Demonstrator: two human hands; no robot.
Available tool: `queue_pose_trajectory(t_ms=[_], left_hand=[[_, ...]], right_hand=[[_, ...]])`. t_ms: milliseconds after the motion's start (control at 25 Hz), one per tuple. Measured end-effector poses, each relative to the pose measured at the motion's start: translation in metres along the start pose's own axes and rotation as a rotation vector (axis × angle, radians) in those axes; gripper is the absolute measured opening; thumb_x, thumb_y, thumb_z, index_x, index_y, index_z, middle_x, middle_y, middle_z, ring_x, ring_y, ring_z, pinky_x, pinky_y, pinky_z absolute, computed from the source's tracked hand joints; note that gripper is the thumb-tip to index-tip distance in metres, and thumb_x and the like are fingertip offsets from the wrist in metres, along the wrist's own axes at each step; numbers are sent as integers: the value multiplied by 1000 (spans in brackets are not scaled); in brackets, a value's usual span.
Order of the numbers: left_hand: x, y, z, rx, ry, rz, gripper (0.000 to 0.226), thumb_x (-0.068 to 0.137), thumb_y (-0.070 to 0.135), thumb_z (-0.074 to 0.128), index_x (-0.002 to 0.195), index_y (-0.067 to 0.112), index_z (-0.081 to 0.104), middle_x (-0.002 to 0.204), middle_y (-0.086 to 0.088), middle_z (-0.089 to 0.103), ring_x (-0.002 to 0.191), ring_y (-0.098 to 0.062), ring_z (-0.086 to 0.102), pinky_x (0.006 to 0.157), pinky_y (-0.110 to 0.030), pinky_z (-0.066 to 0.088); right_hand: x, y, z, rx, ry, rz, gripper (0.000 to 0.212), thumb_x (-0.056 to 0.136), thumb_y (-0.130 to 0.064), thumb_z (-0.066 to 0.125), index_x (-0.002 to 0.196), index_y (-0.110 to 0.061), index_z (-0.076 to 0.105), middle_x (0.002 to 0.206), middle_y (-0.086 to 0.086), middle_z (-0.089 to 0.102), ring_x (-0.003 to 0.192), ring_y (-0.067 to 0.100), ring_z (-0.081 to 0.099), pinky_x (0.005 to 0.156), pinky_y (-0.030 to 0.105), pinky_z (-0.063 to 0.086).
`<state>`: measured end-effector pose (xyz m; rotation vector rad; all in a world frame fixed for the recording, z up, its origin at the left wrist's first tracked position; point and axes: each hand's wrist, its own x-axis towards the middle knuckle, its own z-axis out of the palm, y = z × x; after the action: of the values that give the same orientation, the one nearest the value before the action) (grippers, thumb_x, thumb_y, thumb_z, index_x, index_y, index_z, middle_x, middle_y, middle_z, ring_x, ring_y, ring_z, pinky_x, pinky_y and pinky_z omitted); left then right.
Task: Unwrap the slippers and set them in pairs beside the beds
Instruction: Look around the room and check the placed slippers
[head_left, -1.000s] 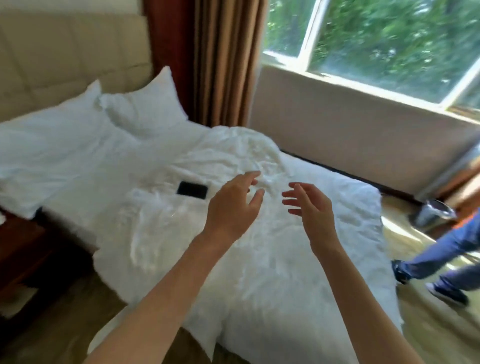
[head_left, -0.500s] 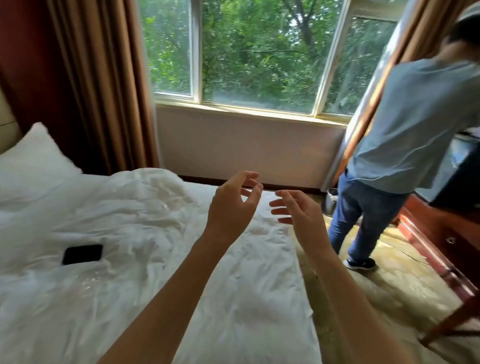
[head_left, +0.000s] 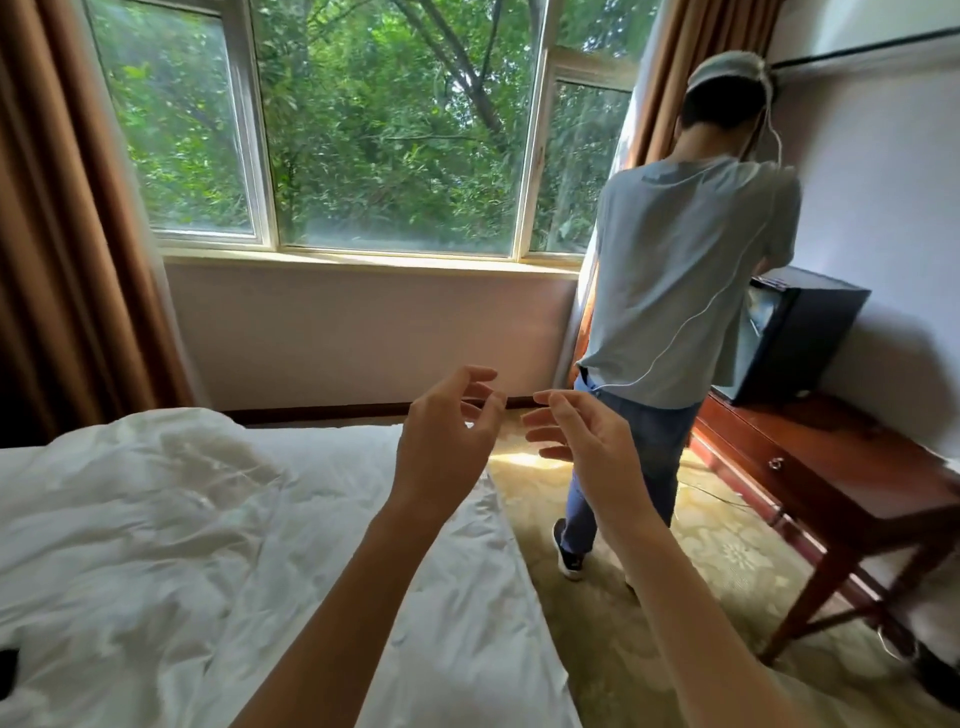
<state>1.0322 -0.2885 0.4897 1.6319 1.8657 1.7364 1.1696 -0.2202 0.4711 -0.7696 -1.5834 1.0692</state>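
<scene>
We hold both hands up in front of us, empty, over the foot corner of the bed (head_left: 208, 519). Our left hand (head_left: 441, 447) sits just left of centre with its fingers (head_left: 475, 374) loosely curled and spread apart, closing on nothing. Our right hand (head_left: 587, 447) sits just beside it at about 3 o'clock from the left one, palm turned inward, fingers likewise spread and slightly bent, gripping nothing; the two hands are near each other but apart. No slippers show anywhere in our view, so we cannot tell where they are. The rumpled white duvet (head_left: 156, 571) covers the bed across our 7 to 9 o'clock side. At 12 o'clock a wide window (head_left: 384, 130) looks onto green trees, with a brown curtain (head_left: 57, 234) at 10 o'clock. At about 2 o'clock another person (head_left: 680, 280) in a grey shirt and blue jeans stands with their back to us, facing a dark box (head_left: 800, 338) that rests on a reddish wooden table (head_left: 841, 467) at 3 o'clock. Patterned yellow-green carpet (head_left: 597, 623) fills the floor between bed and table.
</scene>
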Motion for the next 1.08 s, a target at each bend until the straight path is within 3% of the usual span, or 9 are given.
queue_pose_trajectory(t_ms=[200, 400, 520, 760, 1080], left_hand=[[20, -14, 35, 0, -21, -34, 21, 92, 30, 61, 109, 19, 66, 97, 11, 67, 83, -2, 65, 67, -7, 47], [33, -28, 107, 22, -5, -96, 6, 91, 33, 61, 97, 30, 63, 88, 22, 65, 82, -3, 67, 69, -21, 56], [40, -37, 161, 43, 83, -177, 6, 92, 32, 61, 96, 29, 64, 90, 18, 68, 83, -7, 68, 71, -29, 60], [69, -45, 225, 62, 228, -307, 15, 92, 29, 61, 96, 18, 69, 90, 3, 74, 80, -14, 71, 73, -40, 62], [159, -115, 254, 118, 229, -352, 11, 93, 29, 60, 98, 23, 66, 94, 3, 72, 83, -13, 70, 76, -37, 61]], right_hand=[[28, 19, -25, 34, -15, 17, 19, 102, -14, 50, 105, -5, 66, 85, 8, 73, 68, 5, 72, 61, 18, 57], [75, 64, -80, 60, -72, 37, 18, 102, -18, 51, 103, -10, 68, 87, 7, 75, 75, 15, 74, 69, 32, 59], [110, 101, -121, 74, -159, 46, 16, 101, -19, 52, 98, -16, 68, 86, 3, 75, 76, 12, 74, 66, 28, 59], [177, 150, -175, 131, -245, 108, 21, 101, -20, 54, 104, -8, 70, 88, 3, 76, 81, 16, 75, 67, 25, 59], [283, 211, -143, 144, -350, 142, 18, 99, -22, 57, 103, -12, 72, 89, 7, 78, 79, 17, 75, 64, 20, 55]])
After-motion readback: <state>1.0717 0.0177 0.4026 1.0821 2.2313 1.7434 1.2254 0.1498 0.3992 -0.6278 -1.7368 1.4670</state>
